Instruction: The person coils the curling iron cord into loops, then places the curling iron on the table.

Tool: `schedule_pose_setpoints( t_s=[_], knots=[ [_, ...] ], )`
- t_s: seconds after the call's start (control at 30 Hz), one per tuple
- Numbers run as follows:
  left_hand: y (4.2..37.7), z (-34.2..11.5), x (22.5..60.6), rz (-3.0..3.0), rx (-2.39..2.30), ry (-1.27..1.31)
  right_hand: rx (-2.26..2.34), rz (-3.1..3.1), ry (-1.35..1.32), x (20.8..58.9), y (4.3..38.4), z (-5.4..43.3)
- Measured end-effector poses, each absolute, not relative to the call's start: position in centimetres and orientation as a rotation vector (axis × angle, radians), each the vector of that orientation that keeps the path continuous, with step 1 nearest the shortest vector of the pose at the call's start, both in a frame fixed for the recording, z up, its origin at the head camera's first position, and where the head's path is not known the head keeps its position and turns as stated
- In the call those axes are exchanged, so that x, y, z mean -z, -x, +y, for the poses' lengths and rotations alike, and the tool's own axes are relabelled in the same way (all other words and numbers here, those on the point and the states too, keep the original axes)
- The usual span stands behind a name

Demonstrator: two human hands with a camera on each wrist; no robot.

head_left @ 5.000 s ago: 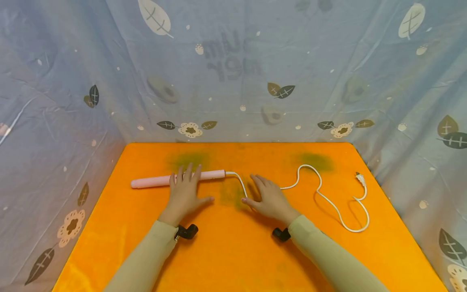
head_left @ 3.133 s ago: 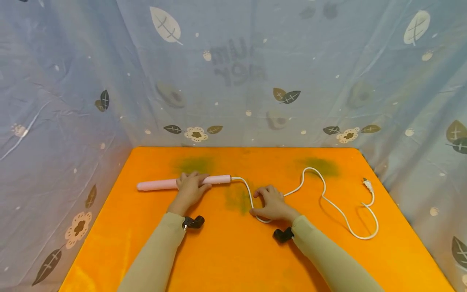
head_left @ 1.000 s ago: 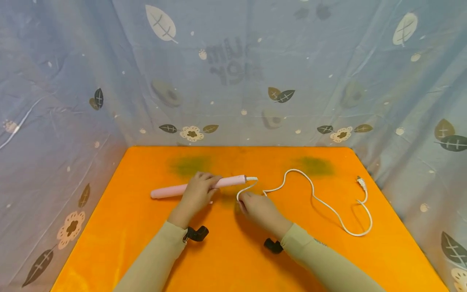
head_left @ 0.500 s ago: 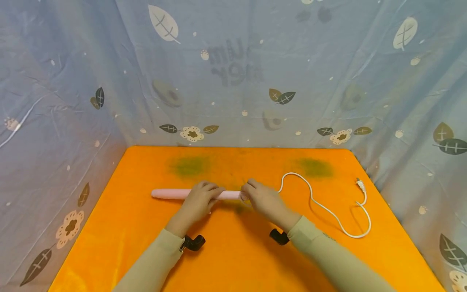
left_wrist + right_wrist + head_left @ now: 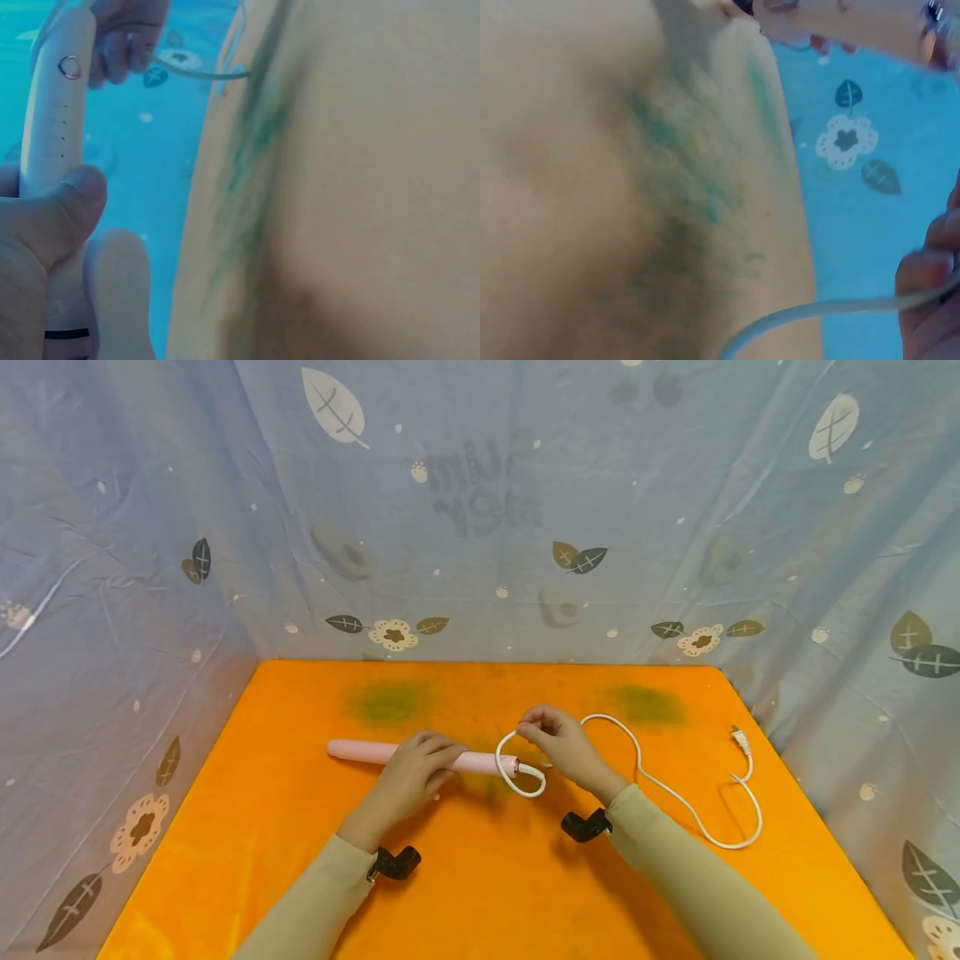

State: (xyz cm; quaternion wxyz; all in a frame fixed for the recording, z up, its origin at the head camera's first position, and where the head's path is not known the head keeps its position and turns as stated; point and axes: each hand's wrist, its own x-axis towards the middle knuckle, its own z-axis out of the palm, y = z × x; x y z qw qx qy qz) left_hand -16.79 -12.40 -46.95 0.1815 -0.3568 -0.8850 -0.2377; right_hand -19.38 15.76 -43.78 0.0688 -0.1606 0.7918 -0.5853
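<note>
In the head view, a pink curling iron (image 5: 360,752) slants slightly across the table, held at its handle by my left hand (image 5: 408,777). The left wrist view shows my left thumb (image 5: 64,214) lying along the handle, beside a spoon-shaped lever (image 5: 120,292). My right hand (image 5: 566,747) is raised just right of the handle's end and pinches the white cord (image 5: 525,795) between thumb and fingers. From there the cord loops across the handle's end and back to its ribbed sleeve. In the right wrist view, the pinched cord (image 5: 817,307) runs away from my fingertips (image 5: 922,274).
The remaining cord (image 5: 686,789) winds over the orange table (image 5: 480,893) to a two-pin plug (image 5: 741,740) at the right. Green smudges mark the tabletop. Patterned blue-grey curtains (image 5: 480,527) enclose the back and both sides.
My left hand has gone from lying over the curling iron to gripping it, and the iron has shifted right. My right hand has taken the cord and drawn it into a loop at the handle's end.
</note>
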Motion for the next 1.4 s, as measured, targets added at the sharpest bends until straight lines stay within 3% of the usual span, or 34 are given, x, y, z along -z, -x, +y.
schedule_pose_setpoints(
  t_s=[0.17,0.37,0.73,1.03,1.4],
  knots=[
    [17.0,-12.6,46.5,-2.412,0.748,0.950,1.931,2.283,0.341,45.4,19.8,16.1],
    [17.4,-12.7,46.2,-2.361,0.765,0.826,1.755,2.444,0.319,47.2,19.3,15.6],
    [18.0,-12.6,45.3,-2.401,0.818,0.589,1.062,2.952,0.587,46.6,16.5,13.6],
    [18.2,-12.4,46.1,-2.511,0.737,0.591,0.623,3.192,0.926,45.2,14.2,12.9],
    [17.6,-11.6,48.3,-2.646,0.583,0.706,0.459,3.291,1.242,44.4,13.6,13.1]
  ],
)
